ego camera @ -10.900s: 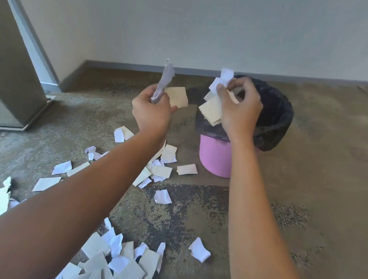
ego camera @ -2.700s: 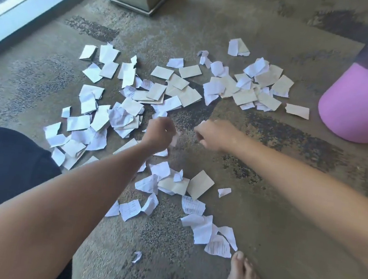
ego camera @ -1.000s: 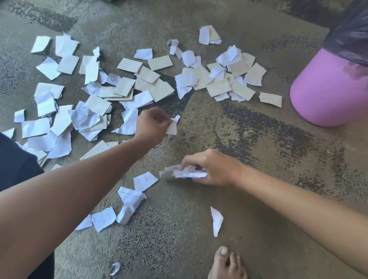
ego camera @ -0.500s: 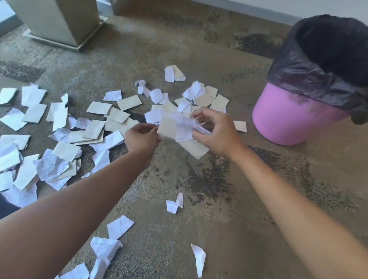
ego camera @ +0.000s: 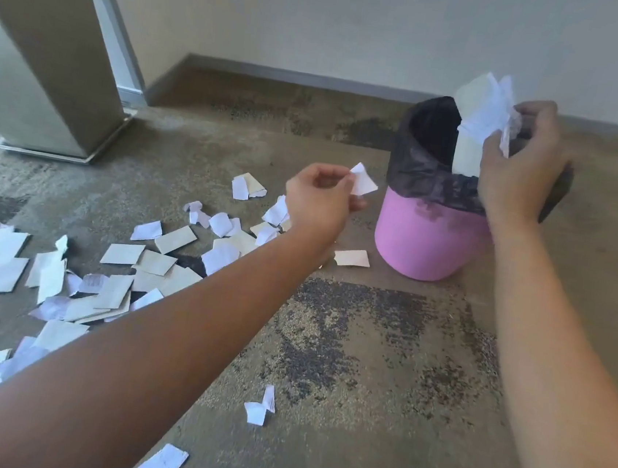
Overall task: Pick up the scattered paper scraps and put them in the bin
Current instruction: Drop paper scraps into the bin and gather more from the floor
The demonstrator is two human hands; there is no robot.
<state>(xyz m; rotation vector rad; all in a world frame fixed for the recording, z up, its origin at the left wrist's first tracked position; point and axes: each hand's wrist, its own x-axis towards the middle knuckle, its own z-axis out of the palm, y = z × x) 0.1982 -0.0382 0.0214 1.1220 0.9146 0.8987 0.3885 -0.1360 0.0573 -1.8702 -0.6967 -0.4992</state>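
A pink bin [ego camera: 425,242] lined with a black bag [ego camera: 417,165] stands on the floor at the right. Above its mouth my right hand [ego camera: 516,168] grips a bunch of white and beige paper scraps [ego camera: 480,114]. Just left of the bin, at rim height, my left hand [ego camera: 320,200] pinches one small white scrap [ego camera: 362,180]. Several loose scraps [ego camera: 167,264] lie scattered on the floor to the left, one beige scrap [ego camera: 350,257] lies at the bin's foot, and a few small pieces [ego camera: 260,408] lie nearer me.
A beige pillar [ego camera: 48,54] on a metal base stands at the back left. A pale wall with a grey skirting board [ego camera: 297,78] runs behind the bin. The floor is mottled brown carpet [ego camera: 382,356].
Both hands have risen from the floor toward the bin. My right hand carried its bunch of scraps up over the bin's mouth; my left hand now pinches a single scrap beside the rim.
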